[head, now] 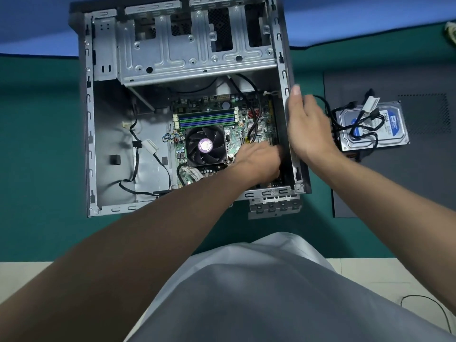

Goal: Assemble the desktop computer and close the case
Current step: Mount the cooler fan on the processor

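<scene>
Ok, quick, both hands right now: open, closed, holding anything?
Left hand: down inside the case, fingers hidden; cannot be told.
Right hand: on the case's right wall; grip cannot be told.

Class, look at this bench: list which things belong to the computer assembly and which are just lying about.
Part of the job: case, motherboard, cooler fan, hard drive, side panel, left hand inside the case, right hand holding its wall.

Lying about: thin black cable on the floor, pale object at the far right edge.
</scene>
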{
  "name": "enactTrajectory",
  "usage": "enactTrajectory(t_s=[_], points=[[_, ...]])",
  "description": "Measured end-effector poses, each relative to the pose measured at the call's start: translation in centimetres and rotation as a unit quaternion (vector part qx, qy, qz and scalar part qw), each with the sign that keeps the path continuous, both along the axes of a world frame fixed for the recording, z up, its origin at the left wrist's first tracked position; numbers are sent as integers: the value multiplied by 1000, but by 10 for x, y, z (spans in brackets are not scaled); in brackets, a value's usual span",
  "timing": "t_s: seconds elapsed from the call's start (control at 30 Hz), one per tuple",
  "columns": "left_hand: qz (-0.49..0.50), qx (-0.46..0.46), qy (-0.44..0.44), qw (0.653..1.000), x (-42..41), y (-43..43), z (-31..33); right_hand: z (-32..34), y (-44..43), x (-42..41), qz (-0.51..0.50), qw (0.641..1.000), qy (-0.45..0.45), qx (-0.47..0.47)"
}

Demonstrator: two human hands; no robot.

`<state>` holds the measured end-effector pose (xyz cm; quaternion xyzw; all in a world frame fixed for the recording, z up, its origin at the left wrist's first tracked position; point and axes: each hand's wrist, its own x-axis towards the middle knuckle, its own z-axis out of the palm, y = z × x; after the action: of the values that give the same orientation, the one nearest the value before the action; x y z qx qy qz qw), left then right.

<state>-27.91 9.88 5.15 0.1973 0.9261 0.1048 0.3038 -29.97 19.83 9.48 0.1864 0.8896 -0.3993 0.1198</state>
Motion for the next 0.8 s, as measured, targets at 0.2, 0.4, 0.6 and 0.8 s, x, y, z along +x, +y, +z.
enactTrajectory(t_s=[0.2,0.4,0.6,0.8], points=[[9,-7,2,1000,-3,2,-1,-6,-3,16,-23,999,-5,42],[21,2,-19,1000,-2,7,-4,-8,-3,14,-14,997,17,77],[35,0,-47,998,-1,9,-8,-8,-5,15,-24,996,19,82],[-21,1,-13,1000,1,10,-6,-8,-3,13,-26,997,19,75]])
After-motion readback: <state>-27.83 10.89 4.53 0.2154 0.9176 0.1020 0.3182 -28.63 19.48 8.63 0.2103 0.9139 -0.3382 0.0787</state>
